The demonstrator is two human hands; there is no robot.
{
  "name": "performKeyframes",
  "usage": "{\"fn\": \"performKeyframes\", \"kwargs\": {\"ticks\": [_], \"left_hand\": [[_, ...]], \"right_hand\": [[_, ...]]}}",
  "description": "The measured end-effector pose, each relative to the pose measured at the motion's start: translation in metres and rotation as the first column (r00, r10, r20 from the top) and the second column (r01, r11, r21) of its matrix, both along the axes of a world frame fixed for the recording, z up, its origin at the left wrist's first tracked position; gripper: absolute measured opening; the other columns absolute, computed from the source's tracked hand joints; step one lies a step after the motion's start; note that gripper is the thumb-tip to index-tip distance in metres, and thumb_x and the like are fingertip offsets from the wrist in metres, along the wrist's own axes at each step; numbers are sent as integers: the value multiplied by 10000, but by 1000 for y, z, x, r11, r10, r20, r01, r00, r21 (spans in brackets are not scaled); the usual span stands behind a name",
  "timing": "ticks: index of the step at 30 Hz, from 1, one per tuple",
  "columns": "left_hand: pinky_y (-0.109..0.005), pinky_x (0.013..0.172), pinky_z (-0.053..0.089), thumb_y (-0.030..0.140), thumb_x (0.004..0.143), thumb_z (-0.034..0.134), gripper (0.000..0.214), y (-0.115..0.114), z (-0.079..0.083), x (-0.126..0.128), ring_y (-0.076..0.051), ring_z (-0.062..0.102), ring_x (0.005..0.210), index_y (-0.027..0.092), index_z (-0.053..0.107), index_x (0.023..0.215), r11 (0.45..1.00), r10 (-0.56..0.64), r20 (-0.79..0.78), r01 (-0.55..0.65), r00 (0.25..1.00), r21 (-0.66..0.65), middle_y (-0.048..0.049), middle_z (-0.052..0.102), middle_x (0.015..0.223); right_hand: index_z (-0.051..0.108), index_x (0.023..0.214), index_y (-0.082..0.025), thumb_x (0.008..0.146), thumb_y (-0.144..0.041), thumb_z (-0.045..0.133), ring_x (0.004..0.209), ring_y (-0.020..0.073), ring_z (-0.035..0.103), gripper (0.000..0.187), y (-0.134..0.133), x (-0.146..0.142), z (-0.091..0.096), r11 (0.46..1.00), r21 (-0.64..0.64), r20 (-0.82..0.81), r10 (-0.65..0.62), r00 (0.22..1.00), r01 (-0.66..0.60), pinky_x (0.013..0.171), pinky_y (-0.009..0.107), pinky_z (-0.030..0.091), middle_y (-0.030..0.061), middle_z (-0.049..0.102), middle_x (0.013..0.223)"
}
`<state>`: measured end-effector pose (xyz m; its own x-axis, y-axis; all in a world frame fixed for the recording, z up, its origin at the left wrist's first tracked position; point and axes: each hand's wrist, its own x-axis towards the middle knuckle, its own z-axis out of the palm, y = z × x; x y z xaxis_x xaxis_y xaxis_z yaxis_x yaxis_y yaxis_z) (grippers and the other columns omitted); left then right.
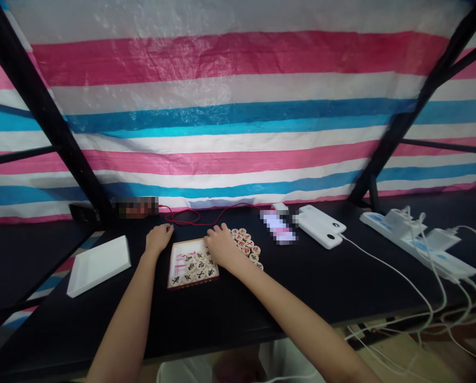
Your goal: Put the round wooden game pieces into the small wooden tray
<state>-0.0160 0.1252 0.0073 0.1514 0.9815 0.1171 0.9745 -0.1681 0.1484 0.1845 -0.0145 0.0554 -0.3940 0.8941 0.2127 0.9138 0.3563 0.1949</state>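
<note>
A shallow box (175, 249) with a pale inside and reddish outer wall lies on the black table. Round wooden Chinese chess pieces (200, 265) with black characters fill its near and right part. Just right of the box, more pieces (246, 243), several with red characters, lie in a flat cluster. My right hand (221, 246) reaches over the box's right edge, fingers bent downward and closed; whatever is under the fingertips is hidden. Left of the box, my left hand (158, 239) rests on the table with its fingers curled in and nothing visible in them.
A white box lid (99, 266) lies at the left. Behind and right are a phone (278, 227), white power banks (320, 226) and a power strip (417, 246) with trailing cables. A red cable (218, 214) runs along the back. Black metal posts (50, 117) frame the striped sheet.
</note>
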Motion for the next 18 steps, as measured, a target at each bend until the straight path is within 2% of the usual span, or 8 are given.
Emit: {"fn": "performKeyframes", "kwargs": {"ticks": [4,9,14,18], "left_hand": [[-334,746,452,430,872,249,479,0,1,0,-279,617,935,200,656,976,1000,-1,8,1,1000,-9,-133,672,998],[-326,754,452,422,873,259,473,-2,1,1,-269,619,934,204,662,990,1000,11,0,-11,1000,0,-132,675,994],[-332,747,453,424,872,265,473,-2,1,2,-277,619,932,199,657,1010,1000,19,8,-19,1000,-5,-134,673,997],[-328,739,453,429,870,265,471,-1,0,1,-275,620,921,205,659,1000,1000,14,21,-14,1000,0,-127,673,991]], "right_hand": [[667,878,-153,837,-111,479,902,226,551,197,7,3,9,995,-97,84,39,996,-31,827,392,305,102,653,947],[677,865,-159,795,-119,553,903,232,579,147,10,-1,19,981,-191,130,44,990,-18,841,396,299,100,673,935],[664,899,-155,831,-119,500,894,217,568,181,9,0,11,991,-121,81,58,995,-48,822,371,297,101,666,940],[631,975,-184,845,-247,552,913,207,543,165,-4,19,13,995,-1,-139,98,985,-99,789,342,291,63,657,974]]}}
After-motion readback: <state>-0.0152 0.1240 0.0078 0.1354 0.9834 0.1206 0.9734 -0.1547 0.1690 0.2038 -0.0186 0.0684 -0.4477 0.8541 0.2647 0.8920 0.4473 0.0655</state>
